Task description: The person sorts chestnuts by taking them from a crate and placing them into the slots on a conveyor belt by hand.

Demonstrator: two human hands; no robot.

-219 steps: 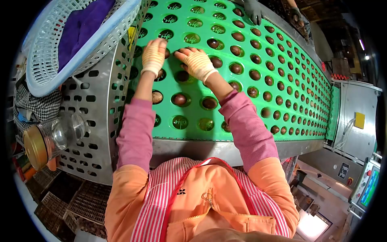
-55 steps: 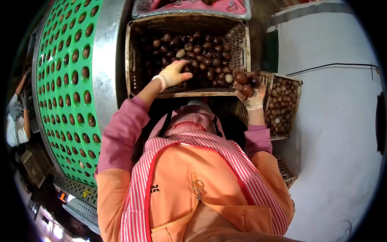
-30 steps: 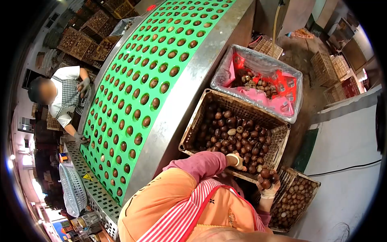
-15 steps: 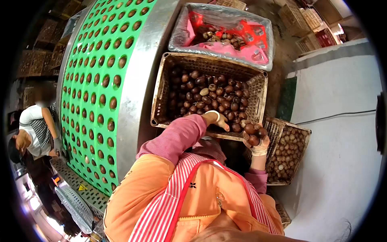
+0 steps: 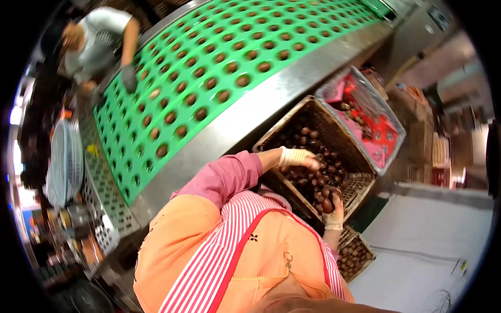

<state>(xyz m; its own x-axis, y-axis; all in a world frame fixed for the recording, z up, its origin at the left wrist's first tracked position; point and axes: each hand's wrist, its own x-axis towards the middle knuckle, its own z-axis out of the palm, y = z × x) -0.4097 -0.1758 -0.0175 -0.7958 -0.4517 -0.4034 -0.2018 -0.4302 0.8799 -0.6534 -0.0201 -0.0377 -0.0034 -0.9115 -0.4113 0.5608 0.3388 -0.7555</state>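
Note:
Several round brown items rest in my right hand (image 5: 334,208), which is palm up with its fingers curled round them at the near right side of a brown crate (image 5: 360,192). Over the crate, my left hand (image 5: 300,158), in a pale glove, reaches in from the left; its fingers are bent down and blurred, and what they hold, if anything, is hidden. Loose brown items (image 5: 310,136) lie heaped in the crate. Beyond the crate's near left side runs a metal edge (image 5: 250,112) of a green sheet (image 5: 209,109) with rows of pockets, many with a brown item.
A co-worker (image 5: 99,41) with grey gloves leans over the sheet's far left side. Beside the crate stands a plastic-lined bin (image 5: 399,136) with red and pink wrappers. A second filled crate (image 5: 365,266) is below right. A pale blue basket (image 5: 65,161) stands at the left.
The view has turned, bringing the green sheet across the top. My left hand has lifted and moved further over the crate. My right hand still holds several items. The co-worker's arm now reaches over the sheet.

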